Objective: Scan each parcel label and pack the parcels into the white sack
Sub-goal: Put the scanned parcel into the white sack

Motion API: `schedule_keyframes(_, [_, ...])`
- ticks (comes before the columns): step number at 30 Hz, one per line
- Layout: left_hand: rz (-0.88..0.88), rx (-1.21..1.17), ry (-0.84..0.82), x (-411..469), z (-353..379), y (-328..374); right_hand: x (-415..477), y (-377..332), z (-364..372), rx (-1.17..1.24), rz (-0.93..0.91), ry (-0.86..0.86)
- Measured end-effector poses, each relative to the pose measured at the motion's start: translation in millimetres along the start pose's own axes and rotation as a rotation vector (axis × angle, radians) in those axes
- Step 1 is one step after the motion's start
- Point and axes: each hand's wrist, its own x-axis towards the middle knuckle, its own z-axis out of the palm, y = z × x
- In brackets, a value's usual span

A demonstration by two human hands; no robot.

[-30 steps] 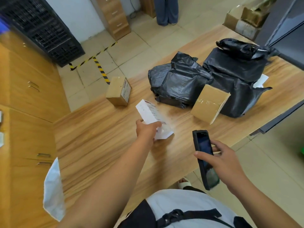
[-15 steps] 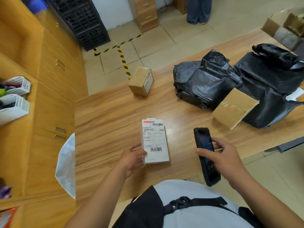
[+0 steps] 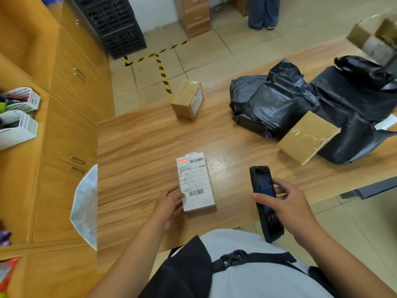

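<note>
Left grip (image 3: 169,206) holds parcel (image 3: 195,181) near table (image 3: 139,147) edge; right grip (image 3: 285,207) holds scanner (image 3: 261,179).

Person holding a white labelled parcel (image 3: 195,182) on a wooden table (image 3: 139,147), handheld scanner (image 3: 265,201) beside it.
The left hand (image 3: 169,206) is gripping the parcel's near left edge, label facing up; the right hand (image 3: 285,203) is gripping the scanner just to its right. A white sack (image 3: 84,207) is hanging at the table's left end. A small cardboard box (image 3: 187,102) and black bagged parcels (image 3: 272,104) are lying farther back.

Head cam, wide-angle, facing fwd and down, close over table (image 3: 150,136)
</note>
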Motion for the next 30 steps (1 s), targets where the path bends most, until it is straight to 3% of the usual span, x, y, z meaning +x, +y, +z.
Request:
schedule_keyframes(13, [0.135, 0.233, -0.027, 37, 11, 59, -26, 2, 19, -0.093, 0.064, 0.058])
schedule_keyframes(24, [0.256, 0.393, -0.230, 44, -3, 51, -64, -75, 51, -0.592, 0.073, -0.044])
schedule_keyframes(30, [0.362, 0.491, -0.299, 46, -15, 51, -69, -111, 68, -1.061, 0.142, -0.191])
